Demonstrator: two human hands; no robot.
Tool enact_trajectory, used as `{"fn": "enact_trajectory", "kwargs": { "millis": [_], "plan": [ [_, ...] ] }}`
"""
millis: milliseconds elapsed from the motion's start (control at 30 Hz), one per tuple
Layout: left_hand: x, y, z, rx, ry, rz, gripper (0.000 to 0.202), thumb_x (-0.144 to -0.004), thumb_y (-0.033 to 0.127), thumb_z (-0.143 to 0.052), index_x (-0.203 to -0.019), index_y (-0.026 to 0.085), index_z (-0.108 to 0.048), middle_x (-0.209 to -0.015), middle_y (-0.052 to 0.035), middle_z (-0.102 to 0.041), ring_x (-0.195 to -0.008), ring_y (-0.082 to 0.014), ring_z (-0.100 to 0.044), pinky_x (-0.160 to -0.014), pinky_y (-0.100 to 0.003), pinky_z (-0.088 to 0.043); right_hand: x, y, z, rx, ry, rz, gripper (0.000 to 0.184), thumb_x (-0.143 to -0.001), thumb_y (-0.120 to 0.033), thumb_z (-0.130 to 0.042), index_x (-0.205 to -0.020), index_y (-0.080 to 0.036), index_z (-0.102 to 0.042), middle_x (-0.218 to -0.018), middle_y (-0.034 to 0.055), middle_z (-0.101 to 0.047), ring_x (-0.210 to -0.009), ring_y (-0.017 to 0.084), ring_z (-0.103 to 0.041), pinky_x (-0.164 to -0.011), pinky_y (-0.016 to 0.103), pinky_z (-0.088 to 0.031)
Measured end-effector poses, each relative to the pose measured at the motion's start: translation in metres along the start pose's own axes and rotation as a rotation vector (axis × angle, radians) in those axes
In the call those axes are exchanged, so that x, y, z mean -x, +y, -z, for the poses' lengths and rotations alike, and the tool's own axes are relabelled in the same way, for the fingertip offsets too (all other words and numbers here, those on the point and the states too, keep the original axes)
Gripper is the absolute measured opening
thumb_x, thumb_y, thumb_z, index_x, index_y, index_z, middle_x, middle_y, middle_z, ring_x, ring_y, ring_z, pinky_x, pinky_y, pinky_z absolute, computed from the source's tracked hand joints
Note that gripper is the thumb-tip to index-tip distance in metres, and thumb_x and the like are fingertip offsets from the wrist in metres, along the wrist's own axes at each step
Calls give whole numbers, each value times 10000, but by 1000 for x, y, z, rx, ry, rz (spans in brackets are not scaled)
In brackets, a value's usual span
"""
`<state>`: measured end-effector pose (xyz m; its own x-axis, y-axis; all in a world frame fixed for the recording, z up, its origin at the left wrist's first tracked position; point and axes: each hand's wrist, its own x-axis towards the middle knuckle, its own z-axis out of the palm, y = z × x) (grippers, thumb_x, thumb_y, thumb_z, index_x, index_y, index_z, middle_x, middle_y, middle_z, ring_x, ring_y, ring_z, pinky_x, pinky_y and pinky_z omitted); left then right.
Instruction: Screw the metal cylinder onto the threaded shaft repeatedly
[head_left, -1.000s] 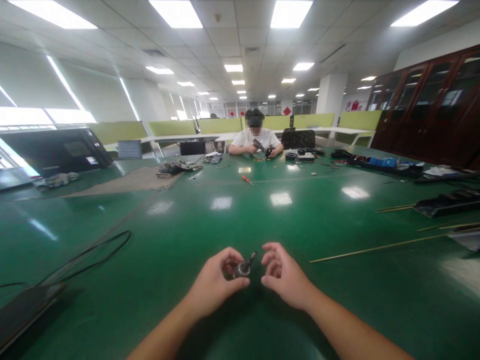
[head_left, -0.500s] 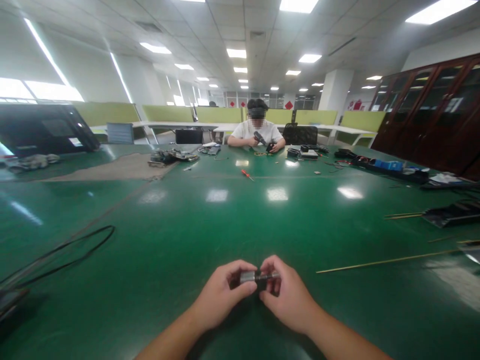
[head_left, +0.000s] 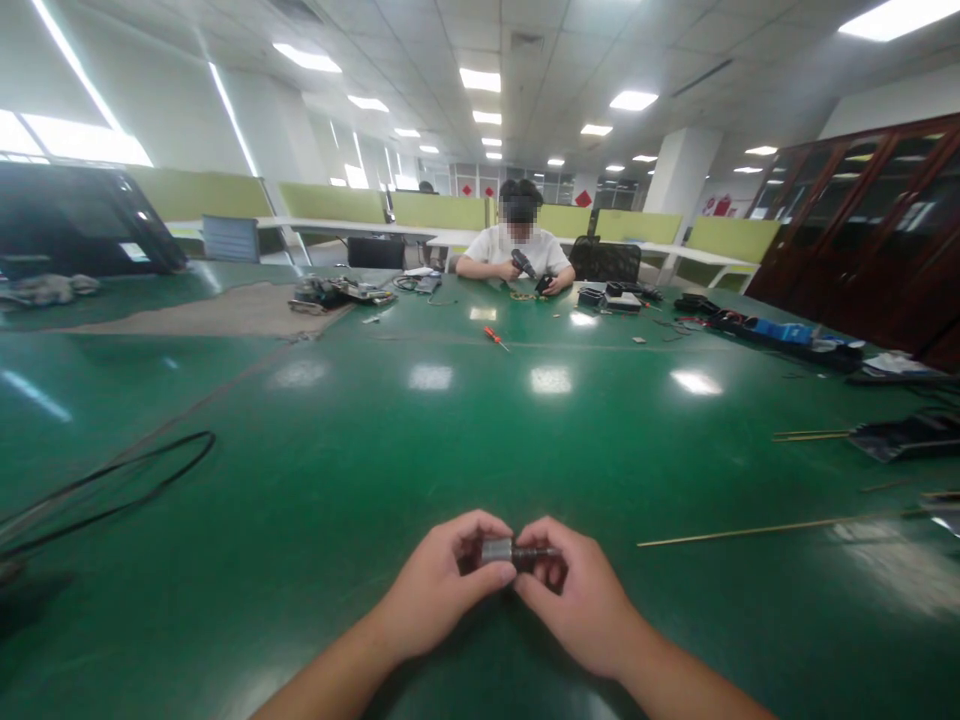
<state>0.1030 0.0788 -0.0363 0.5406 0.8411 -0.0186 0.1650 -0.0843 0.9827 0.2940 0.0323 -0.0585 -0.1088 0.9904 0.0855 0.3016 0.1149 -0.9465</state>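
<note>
A small grey metal cylinder with a thin shaft [head_left: 504,550] lies level between my two hands, just above the green table [head_left: 390,450] near its front edge. My left hand [head_left: 442,585] pinches the thick silver body with thumb and fingers. The fingers of my right hand [head_left: 577,595] are curled round the dark shaft end. Both hands touch each other at the part, and the fingers hide most of it.
A black cable [head_left: 112,490] loops at the left. Thin brass rods [head_left: 765,527] lie at the right beside dark trays [head_left: 900,435]. A red screwdriver [head_left: 493,337] lies mid-table. Across the table a seated person [head_left: 516,255] handles a tool among scattered parts.
My right hand came in from open and apart to grip the shaft end. The part turned from tilted up to level. The view has shifted slightly right.
</note>
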Motion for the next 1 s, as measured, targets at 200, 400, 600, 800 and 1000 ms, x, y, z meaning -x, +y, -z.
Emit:
{"fn": "enact_trajectory", "kwargs": {
  "millis": [200, 400, 600, 800, 1000],
  "plan": [
    [-2, -2, 0, 3, 9, 12, 283, -804, 329, -754, -1007, 149, -675, -868, -42, -681, -804, -209, -609, -717, -291, -444, -1, -3, 2, -80, -13, -22, 106, -828, -199, -676, -931, -192, -700, -721, -20, -607, -612, 125, -510, -570, 229, -385],
    [0, -1, 0, -26, 9, 15, 277, -811, 357, -752, -990, 156, -686, -844, -36, -676, -789, -207, -599, -713, -292, -438, -2, -3, 3, -126, -14, -4, 68, -858, -214, -652, -894, -181, -699, -811, 12, -676, -717, 158, -610, -658, 246, -446],
    [1, 0, -1, -57, 42, 31, 286, -787, 367, -756, -980, 163, -700, -812, -22, -648, -767, -200, -572, -703, -285, -421, -2, -4, 5, -79, -30, -19, 68, -855, -228, -654, -869, -187, -706, -759, 2, -670, -675, 152, -591, -620, 240, -427],
    [1, -1, 1, -57, 27, 37, 283, -778, 368, -761, -973, 169, -710, -821, -28, -665, -773, -209, -588, -707, -291, -432, -1, -2, 4, -72, -33, -17, 72, -859, -248, -652, -862, -193, -699, -753, -3, -660, -667, 149, -574, -614, 241, -417],
    [2, -2, 0, -57, 42, 38, 263, -783, 352, -760, -977, 180, -717, -800, -13, -666, -752, -199, -585, -696, -283, -431, 0, 1, 4, -57, -25, -40, 92, -855, -273, -659, -873, -199, -709, -762, 4, -666, -655, 151, -558, -617, 251, -411]
  ]
}}
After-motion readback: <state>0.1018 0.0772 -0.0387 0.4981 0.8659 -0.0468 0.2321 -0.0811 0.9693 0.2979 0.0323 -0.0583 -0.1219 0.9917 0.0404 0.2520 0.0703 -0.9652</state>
